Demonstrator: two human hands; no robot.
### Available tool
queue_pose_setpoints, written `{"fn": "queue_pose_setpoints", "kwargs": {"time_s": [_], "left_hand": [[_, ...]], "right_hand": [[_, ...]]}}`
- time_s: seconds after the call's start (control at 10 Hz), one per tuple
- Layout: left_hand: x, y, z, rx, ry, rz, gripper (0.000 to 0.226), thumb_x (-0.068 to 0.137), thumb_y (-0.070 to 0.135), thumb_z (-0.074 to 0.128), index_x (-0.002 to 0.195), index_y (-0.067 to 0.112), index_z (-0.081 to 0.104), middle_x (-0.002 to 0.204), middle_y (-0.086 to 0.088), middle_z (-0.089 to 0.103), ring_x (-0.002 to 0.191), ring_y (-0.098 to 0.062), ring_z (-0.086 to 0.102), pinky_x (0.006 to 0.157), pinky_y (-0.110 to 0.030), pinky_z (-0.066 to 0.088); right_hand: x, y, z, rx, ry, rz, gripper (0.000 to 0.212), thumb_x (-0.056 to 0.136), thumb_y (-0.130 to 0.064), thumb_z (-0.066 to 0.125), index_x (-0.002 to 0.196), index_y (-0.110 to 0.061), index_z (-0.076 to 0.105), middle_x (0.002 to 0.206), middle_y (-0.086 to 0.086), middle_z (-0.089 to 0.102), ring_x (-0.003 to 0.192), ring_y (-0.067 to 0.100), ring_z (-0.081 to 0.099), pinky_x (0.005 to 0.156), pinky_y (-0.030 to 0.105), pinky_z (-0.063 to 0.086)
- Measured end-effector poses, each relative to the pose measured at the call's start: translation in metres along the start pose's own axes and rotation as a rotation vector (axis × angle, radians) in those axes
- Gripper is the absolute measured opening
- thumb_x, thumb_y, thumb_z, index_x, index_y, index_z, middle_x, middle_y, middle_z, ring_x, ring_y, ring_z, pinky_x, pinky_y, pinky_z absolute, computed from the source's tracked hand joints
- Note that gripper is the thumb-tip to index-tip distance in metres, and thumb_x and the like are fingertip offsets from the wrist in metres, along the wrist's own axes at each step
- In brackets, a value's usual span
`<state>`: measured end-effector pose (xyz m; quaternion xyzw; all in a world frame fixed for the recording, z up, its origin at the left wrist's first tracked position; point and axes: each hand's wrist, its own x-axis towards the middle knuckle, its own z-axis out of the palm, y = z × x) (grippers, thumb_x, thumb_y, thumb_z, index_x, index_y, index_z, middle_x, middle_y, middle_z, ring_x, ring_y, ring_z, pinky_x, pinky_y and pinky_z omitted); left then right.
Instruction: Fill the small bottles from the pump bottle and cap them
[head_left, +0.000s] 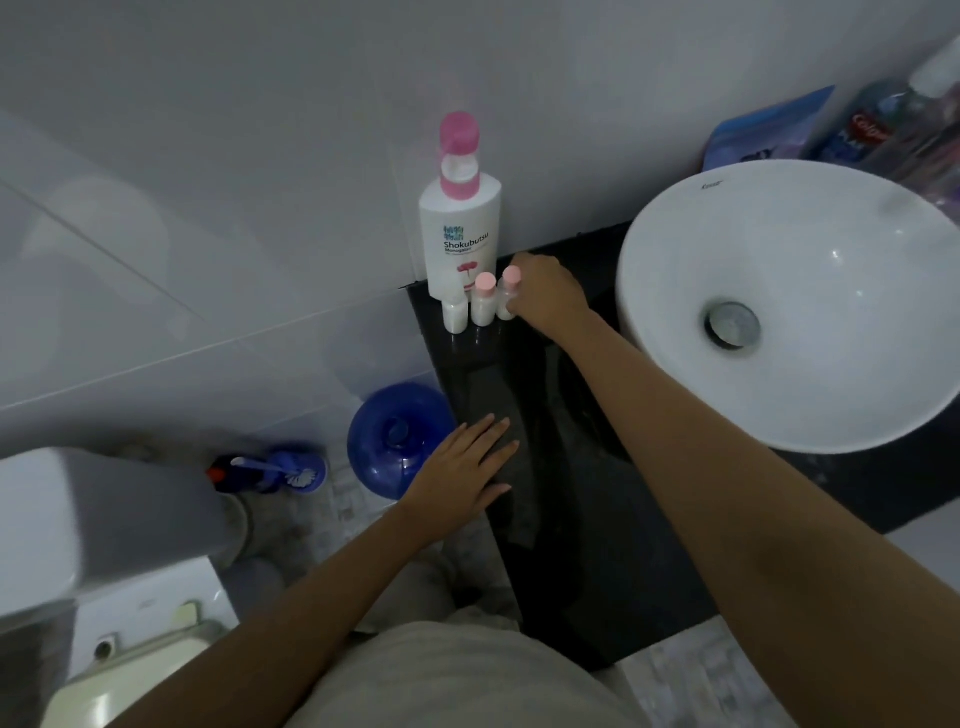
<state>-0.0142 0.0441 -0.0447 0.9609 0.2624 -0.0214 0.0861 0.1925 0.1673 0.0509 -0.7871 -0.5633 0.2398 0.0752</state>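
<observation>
Dim bathroom tiles back a dark surface (524, 415) that runs between a wall and a white basin (779, 306). At its far end stands the pump bottle (460, 228), white with a pink pump, hard against the wall. Three small bottles stand in a row at its foot: the left bottle (454, 317) shows no pink cap, the middle bottle (483, 301) wears one, and so does the right bottle (508, 293).

Our right hand (545, 296) reaches across and has its fingers (514, 306) closed around the right bottle's body, near the base. Our left hand (467, 462) lies flat on the near edge of the surface, fingers spread and holding nothing.

We judge that we are setting down or taking up a capped bottle. To do it well we should keep the bottle upright and move it clear of its neighbour, since the two stand just beside each other and a nudge could topple the row. The uncapped one looks next for a cap, though none shows here.
</observation>
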Motion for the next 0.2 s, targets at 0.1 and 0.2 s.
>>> {"fn": "queue_pose_setpoints", "kwargs": {"time_s": [0.1, 0.2], "left_hand": [[0.001, -0.001, -0.003, -0.019, -0.025, 0.001, 0.055, 0.091, 0.05, 0.033, 0.136, 0.022, 0.043, 0.145, -0.005, 0.046, 0.135, -0.023, 0.042, 0.108, -0.039, 0.026], [0.002, -0.002, -0.002, -0.06, -0.023, 0.002, 0.055, 0.091, 0.05, 0.035, 0.137, 0.022, 0.043, 0.146, -0.006, 0.044, 0.137, -0.024, 0.039, 0.109, -0.039, 0.026]], "right_hand": [[-0.012, 0.002, -0.002, 0.009, 0.019, 0.027, 0.03, 0.082, -0.017, 0.062, 0.109, -0.009, 0.051, 0.106, 0.013, 0.061, 0.085, 0.025, 0.058, 0.066, 0.03, 0.039], [-0.039, 0.011, 0.002, 0.069, 0.073, 0.049, 0.039, 0.085, -0.026, 0.062, 0.119, -0.012, 0.049, 0.114, 0.012, 0.058, 0.095, 0.025, 0.058, 0.073, 0.033, 0.047]]}}
